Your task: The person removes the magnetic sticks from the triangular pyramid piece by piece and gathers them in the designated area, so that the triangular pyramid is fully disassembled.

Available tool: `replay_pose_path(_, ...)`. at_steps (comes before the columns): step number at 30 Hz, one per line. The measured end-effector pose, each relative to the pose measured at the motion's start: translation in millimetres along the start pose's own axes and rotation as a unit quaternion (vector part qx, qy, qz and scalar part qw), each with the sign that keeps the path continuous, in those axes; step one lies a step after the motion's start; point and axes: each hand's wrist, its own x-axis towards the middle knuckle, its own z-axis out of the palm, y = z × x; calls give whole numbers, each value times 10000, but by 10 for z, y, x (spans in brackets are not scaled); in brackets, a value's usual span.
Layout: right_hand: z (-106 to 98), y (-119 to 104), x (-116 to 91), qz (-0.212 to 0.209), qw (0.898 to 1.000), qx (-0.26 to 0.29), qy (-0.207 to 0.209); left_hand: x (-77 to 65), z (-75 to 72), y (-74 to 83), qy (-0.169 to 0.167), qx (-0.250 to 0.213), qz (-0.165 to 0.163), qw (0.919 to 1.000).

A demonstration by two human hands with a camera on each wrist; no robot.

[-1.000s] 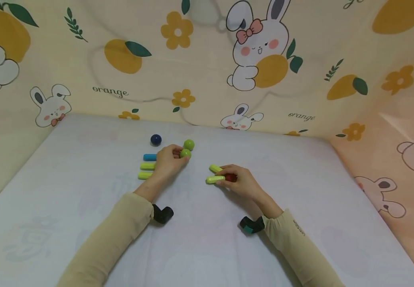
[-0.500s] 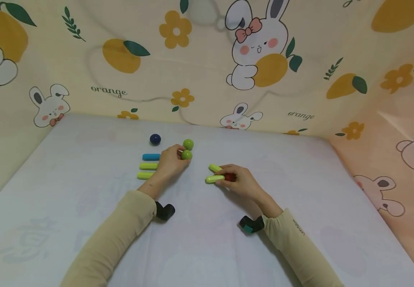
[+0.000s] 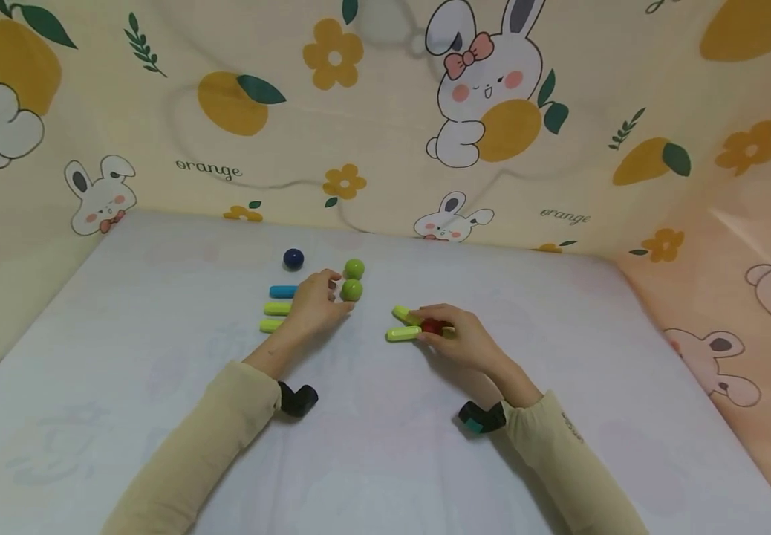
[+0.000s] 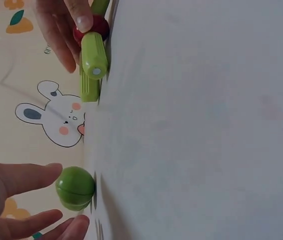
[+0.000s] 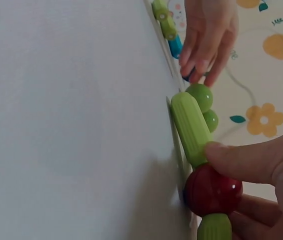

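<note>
My left hand [image 3: 315, 303] is spread beside two green balls [image 4: 75, 186]. A narrow gap separates its thumb and fingers from the nearer ball. On the table to the right, a red ball [image 5: 214, 190] has light green sticks [image 3: 403, 334] at it, two pointing left and another partly hidden under the hand. My right hand [image 3: 462, 336] pinches this piece, its thumb at the red ball and the end of one green stick [image 5: 189, 127]. Whether every stick is fixed into the ball cannot be made out.
Left of the left hand lie a blue stick [image 3: 282, 292] and two light green sticks [image 3: 277, 308], partly covered by that hand. Behind them sits a dark blue ball [image 3: 293, 258]. A patterned cloth [image 3: 385, 111] rises at the table's [image 3: 372, 446] back edge.
My left hand has let go of the nearer green ball and drawn slightly left of it. The right hand has shifted a little right along the piece, showing more of the red ball.
</note>
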Motion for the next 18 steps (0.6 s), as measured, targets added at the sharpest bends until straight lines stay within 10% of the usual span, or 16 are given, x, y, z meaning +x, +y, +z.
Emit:
replay_pose_path(9, -30, -5, -44, 524, 9983, -49, 231, -185, -58, -38, -45, -226, 47, 9997)
replay_pose_path(18, 47, -111, -1, -1, 9998, 14, -188, -255, 45, 1, -817, -105, 457, 9956)
